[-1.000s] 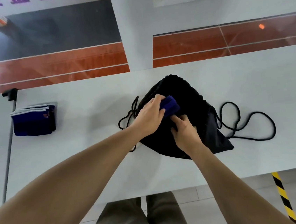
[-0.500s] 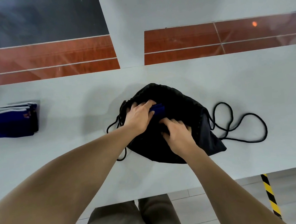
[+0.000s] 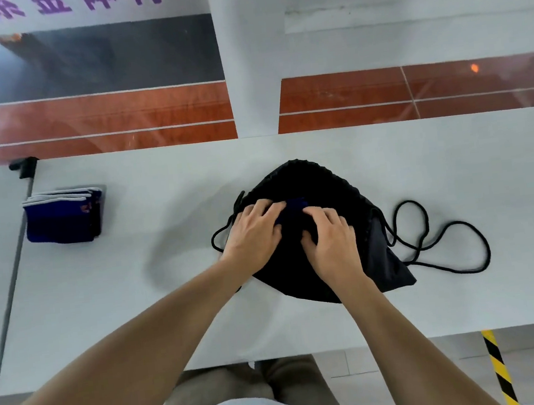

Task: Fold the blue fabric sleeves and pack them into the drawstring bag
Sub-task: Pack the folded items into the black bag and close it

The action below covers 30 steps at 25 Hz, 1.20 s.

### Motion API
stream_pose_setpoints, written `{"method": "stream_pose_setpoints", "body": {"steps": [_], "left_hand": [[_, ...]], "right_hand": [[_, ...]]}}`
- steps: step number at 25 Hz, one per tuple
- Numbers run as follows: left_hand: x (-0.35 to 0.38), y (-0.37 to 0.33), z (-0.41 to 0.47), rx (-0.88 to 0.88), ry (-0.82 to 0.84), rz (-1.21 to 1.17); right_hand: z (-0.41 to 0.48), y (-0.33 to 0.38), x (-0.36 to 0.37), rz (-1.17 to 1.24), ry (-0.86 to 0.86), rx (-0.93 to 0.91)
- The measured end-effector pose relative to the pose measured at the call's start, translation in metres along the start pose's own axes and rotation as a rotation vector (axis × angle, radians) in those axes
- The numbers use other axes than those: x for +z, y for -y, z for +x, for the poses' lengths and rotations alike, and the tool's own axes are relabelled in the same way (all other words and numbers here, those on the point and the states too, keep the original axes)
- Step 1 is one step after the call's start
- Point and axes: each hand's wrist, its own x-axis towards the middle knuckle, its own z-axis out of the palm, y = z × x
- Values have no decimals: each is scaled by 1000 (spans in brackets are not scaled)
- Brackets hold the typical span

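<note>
Mid-pack. Pushing one folded blue sleeve point(image 3: 295, 206) into mouth of black drawstring bag point(image 3: 309, 181), centre of counter point(image 3: 452, 156); only a small blue patch showing between the hands. Left hand point(image 3: 255, 233) fingers curled around the sleeve and bag edge, pressing it in. Right hand point(image 3: 330, 241) fingers bent, pinning bag fabric; actual grip unclear. Stack of blue sleeves point(image 3: 63, 217) waiting far left, well apart, apparently folded, not yet packed. Cord point(image 3: 444, 243) lying loose, bag undrawn.

A bag point(image 3: 314, 177) is lying mid-table point(image 3: 171, 304), cord point(image 3: 441, 243) trailing right, a sleeve stack point(image 3: 61, 220) sitting far left.
</note>
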Motion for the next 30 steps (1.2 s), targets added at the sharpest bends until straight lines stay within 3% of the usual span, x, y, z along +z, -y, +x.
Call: {"method": "stream_pose_setpoints", "body": {"steps": [5,12,24,30], "left_hand": [[-33,24,-49,26,-179,59],[-87,87,-92,-67,-309,56],[-159,270,-149,-235,-297,88],[-165,337,-133,-459,-213,19]], "right_hand": [[-4,35,-10,-55,-84,-93],[2,125,10,-65,-54,-199],[6,296,121,-18,52,-223],[37,337,173,16,210,-245]]}}
